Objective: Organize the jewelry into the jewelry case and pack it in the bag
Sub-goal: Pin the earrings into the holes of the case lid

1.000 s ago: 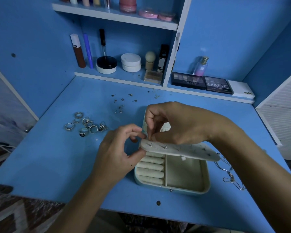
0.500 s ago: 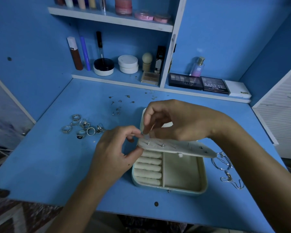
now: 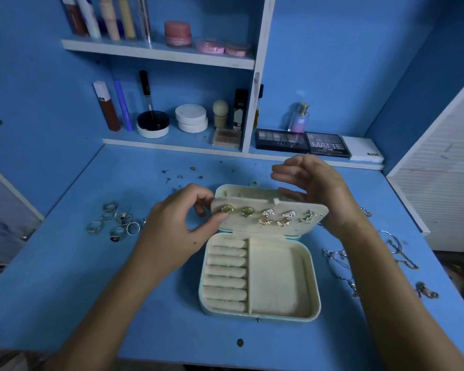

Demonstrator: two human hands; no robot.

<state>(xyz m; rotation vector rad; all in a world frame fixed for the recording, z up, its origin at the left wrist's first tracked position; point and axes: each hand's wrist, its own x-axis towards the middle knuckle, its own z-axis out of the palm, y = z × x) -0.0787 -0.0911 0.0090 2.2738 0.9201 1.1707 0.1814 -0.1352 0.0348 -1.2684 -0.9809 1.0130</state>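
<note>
Cream earring panel (image 3: 269,218) pinched by left hand (image 3: 177,231), right hand (image 3: 314,186) loose-fingered, empty, above jewelry case (image 3: 260,279).

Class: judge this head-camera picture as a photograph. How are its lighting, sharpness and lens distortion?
Head view: dim, blue-tinted light, no harsh glare; the wide lens bows the white upper shelf and the blue desk's edges; the open pale jewelry case looks fairly sharp; the right hand is slightly motion-blurred; the silver chains near the right edge look smeared.
</note>
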